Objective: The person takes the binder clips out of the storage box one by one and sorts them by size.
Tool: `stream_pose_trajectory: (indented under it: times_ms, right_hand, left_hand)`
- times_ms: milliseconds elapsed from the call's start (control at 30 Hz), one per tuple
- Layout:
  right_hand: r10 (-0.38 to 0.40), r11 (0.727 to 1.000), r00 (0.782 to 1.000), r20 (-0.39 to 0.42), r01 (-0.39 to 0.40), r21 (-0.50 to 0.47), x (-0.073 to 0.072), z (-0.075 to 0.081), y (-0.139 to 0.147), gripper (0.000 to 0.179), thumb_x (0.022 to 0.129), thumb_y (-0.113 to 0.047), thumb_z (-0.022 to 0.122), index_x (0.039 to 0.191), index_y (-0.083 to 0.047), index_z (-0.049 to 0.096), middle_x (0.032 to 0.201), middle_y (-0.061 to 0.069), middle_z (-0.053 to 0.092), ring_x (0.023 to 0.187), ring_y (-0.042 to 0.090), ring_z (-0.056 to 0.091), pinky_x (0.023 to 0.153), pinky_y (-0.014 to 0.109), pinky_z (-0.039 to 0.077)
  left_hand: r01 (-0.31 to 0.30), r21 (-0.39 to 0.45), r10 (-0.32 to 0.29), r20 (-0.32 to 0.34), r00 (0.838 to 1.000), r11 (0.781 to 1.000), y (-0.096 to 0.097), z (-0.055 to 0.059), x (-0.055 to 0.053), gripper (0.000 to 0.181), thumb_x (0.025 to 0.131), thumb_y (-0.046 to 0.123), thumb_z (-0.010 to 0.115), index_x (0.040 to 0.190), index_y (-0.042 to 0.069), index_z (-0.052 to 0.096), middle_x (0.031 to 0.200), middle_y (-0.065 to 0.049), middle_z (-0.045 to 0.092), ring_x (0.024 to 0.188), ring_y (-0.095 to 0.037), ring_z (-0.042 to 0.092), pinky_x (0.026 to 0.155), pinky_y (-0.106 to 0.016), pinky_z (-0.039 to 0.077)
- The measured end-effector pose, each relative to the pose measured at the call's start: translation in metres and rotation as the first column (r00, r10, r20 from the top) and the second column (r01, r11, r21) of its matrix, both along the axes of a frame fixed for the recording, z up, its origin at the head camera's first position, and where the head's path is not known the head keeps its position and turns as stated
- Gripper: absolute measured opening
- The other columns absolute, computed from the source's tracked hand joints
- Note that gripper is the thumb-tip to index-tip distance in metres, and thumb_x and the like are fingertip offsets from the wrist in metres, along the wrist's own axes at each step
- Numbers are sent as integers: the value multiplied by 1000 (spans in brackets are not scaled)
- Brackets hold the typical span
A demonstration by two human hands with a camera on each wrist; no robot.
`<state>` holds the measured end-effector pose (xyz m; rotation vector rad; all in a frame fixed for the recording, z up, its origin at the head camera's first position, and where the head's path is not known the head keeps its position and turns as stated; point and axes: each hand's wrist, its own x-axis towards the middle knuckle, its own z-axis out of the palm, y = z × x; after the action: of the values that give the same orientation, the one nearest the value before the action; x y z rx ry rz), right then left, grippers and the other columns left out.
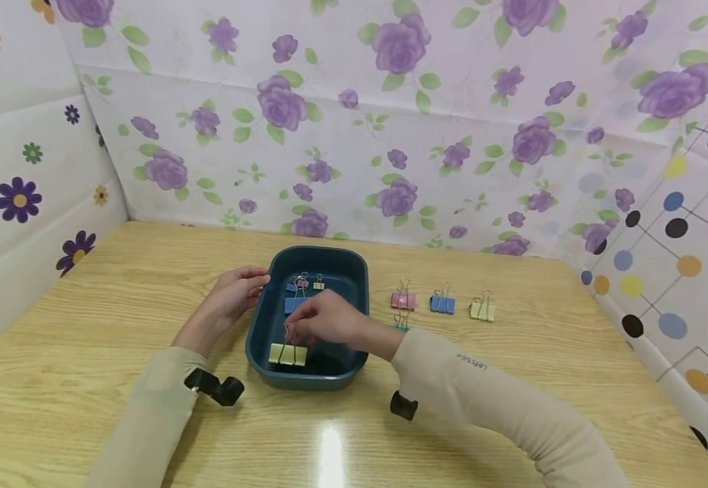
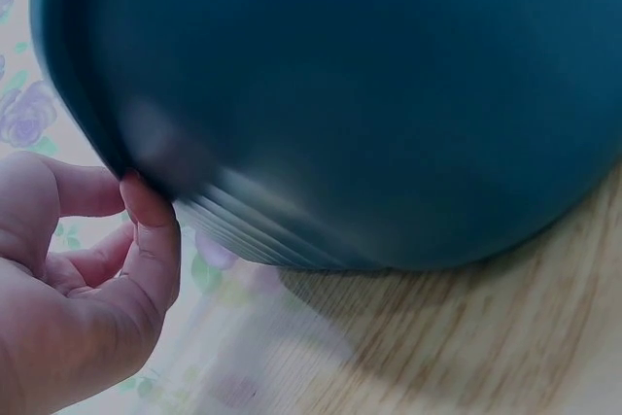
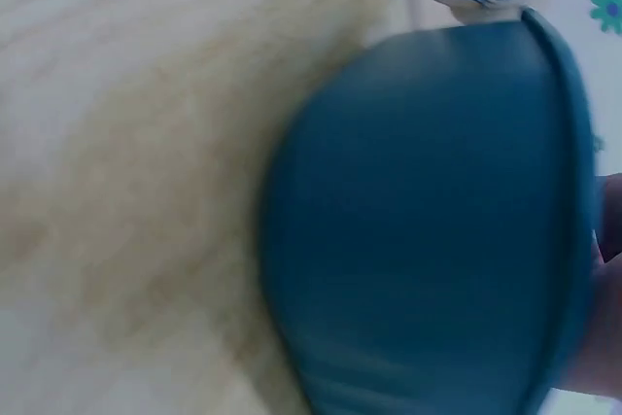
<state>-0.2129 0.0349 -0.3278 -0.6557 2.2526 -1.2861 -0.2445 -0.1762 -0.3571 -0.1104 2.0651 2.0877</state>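
Note:
A dark teal plastic tub (image 1: 360,271) stands on the table. My left hand (image 1: 234,297) holds its left rim; in the left wrist view the thumb and fingertips pinch the tub's edge. Inside the tub, my right hand (image 1: 329,317) pinches the wire handles of a large yellow binder clip (image 1: 288,355) near the front. A bit of pink shows under the right fingers, mostly hidden. Behind the hand lies a large blue binder clip (image 1: 293,306), partly covered. Small binder clips lie further back, including a yellow one (image 1: 319,285) and a pink one (image 1: 302,283).
Right of the tub lie a pink binder clip (image 1: 403,301), a blue one (image 1: 442,304) and a pale yellow one (image 1: 482,312). A teal binder clip (image 1: 399,327) is partly hidden behind the right forearm. Flowered cloth (image 1: 342,163) hangs behind the wooden table (image 1: 543,379).

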Motion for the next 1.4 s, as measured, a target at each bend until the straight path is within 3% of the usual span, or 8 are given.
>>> stream_pose_trajectory:
  times_ms: [233,433,700,900,1133,1400]
  right_hand:
    - [-100,992,993,-60,95,-88,-9,19,36,22,95,-14,63,109,2,70,89,6,71,81,17,67,77,40,55]
    - [-224,964,973,-55,213,-158,-17,27,74,23,95,-18,63,109,-1,70,91,8,70,87,24,64,81,40,53]
    - [-269,943,961,-68,248,-221,-22,29,106,23,94,-17,65,109,0,69,95,12,69,91,28,63,83,46,51]
    - [-279,948,955,-100,257,-187,-25,24,132,24,97,-16,60,111,2,68,94,12,68,87,27,62,77,39,53]
    - [-341,938,931,-130,328,-113,-27,11,166,31,97,-21,60,116,4,66,95,8,68,89,22,63,84,47,51]
    - [-368,930,922,-118,367,-36,-26,-5,197,35,98,-22,58,119,6,63,102,10,68,96,29,62,88,49,49]
  left_hand:
    - [-2,-17,3,21,1000,1000,6,1,-4,41,101,14,51,135,-7,43,115,-11,50,85,-13,53,75,-20,48]
    - [-3,-26,3,23,1000,1000,8,3,-5,41,101,14,50,136,-7,43,116,-11,49,86,-13,52,75,-20,47]
    - [-7,-31,8,25,1000,999,4,2,-3,41,101,14,50,136,-6,42,116,-11,49,86,-13,53,75,-20,47]
    - [-13,-10,13,15,1000,1000,2,3,-2,42,101,13,49,136,-8,41,114,-10,49,83,-10,53,74,-20,48]
    - [-10,-11,10,1,1000,1000,2,4,-1,40,101,13,49,134,-8,41,112,-10,49,81,-10,54,73,-19,48]
    - [-13,-3,13,6,1000,1000,1,2,1,37,101,12,49,132,-8,43,109,-9,50,81,-10,55,72,-19,48]
